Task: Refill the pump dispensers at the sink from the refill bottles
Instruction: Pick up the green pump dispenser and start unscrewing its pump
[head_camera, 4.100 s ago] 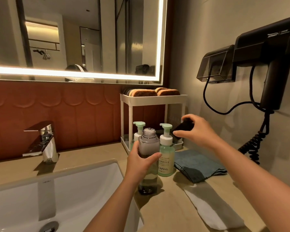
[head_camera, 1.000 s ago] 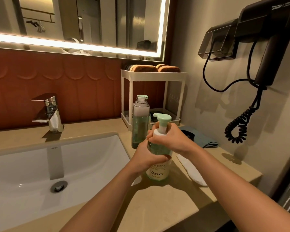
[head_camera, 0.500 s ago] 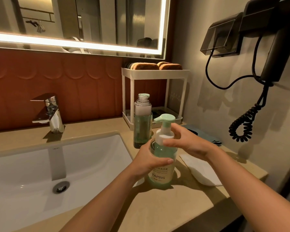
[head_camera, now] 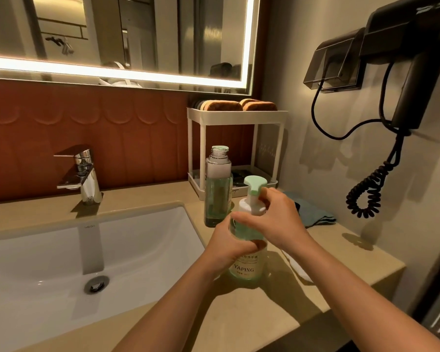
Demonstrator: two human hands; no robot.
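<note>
On the counter, right of the sink, the dispenser stands upright with its base on the surface and its long axis vertical.

1. Left hand: it grips the dispenser body from the sink side. The fingers are curled round the upper half, above the label.
2. Right hand: it comes in from the wall side. The fingers are curled round the white collar, directly below the green pump head. Thumb contact is hidden behind the collar.
3. Refill bottle: it stands upright just behind the dispenser, slightly toward the sink, apart from both hands. Its threaded neck appears uncapped.

The collar's turning axis coincides with the dispenser's vertical axis, and your right fingers already encircle that axis. The step in hand appears to be unscrewing the pump. Turn the collar about the vertical while the left hand holds the body against rotation. Once the thread releases, lift straight up along the same axis, since a pump of this kind likely carries a dip tube. Of the two hands, the left lies nearer the refill bottle. Keep the dispenser clear of it, because a sideways tilt could knock it over.
</note>
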